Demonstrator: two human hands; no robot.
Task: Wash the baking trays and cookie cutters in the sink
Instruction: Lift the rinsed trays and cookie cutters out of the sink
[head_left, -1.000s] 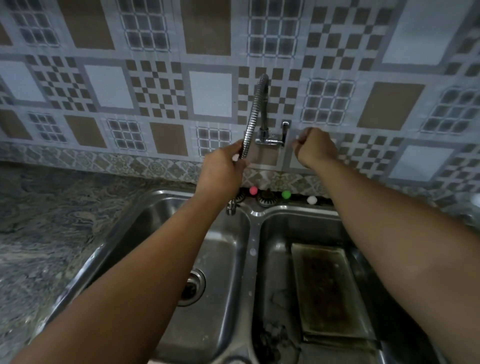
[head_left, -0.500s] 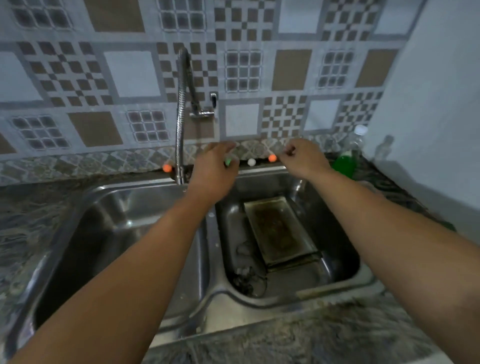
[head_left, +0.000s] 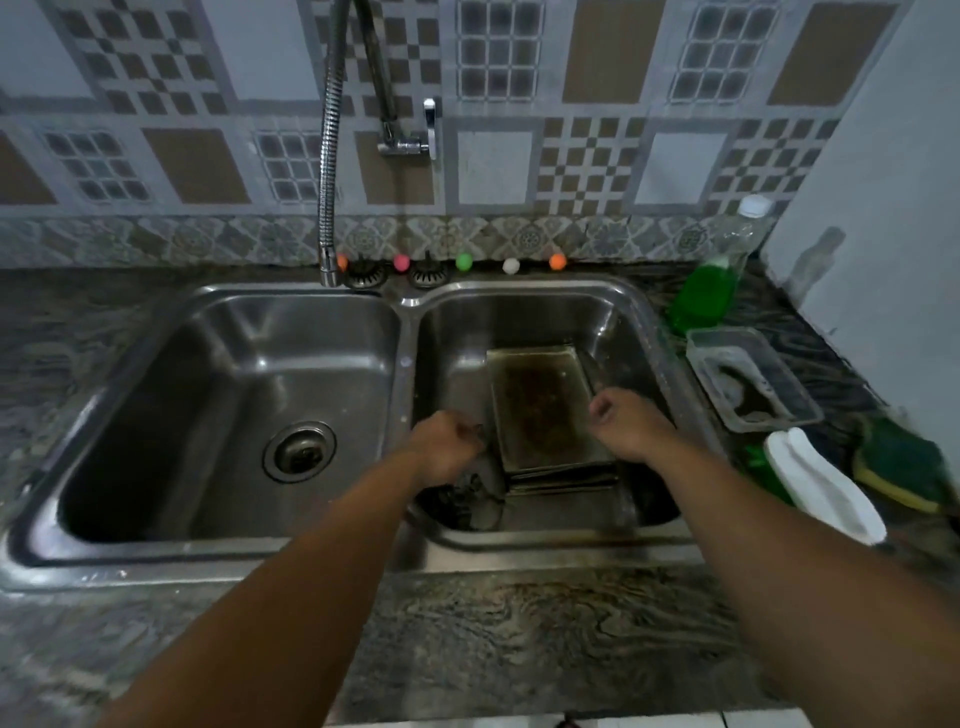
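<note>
A stack of stained baking trays (head_left: 540, 410) lies in the right basin of the steel double sink (head_left: 545, 291). A dark tangle of cookie cutters (head_left: 467, 499) sits at the basin's front left, partly hidden by my left wrist. My left hand (head_left: 444, 447) hovers by the trays' left edge with its fingers loosely curled; whether it touches the tray I cannot tell. Over the trays' right edge is my right hand (head_left: 623, 423), also loosely curled and holding nothing.
The flexible faucet hose (head_left: 327, 156) hangs over the left basin, which has a drain (head_left: 300, 451). On the counter to the right stand a green soap bottle (head_left: 706, 291), a clear plastic tub (head_left: 753, 384), a white object (head_left: 821, 483) and a sponge (head_left: 904, 467).
Both hands left the faucet and tap lever at the wall and dropped into the right basin beside the trays. The view tilted down toward the sink.
</note>
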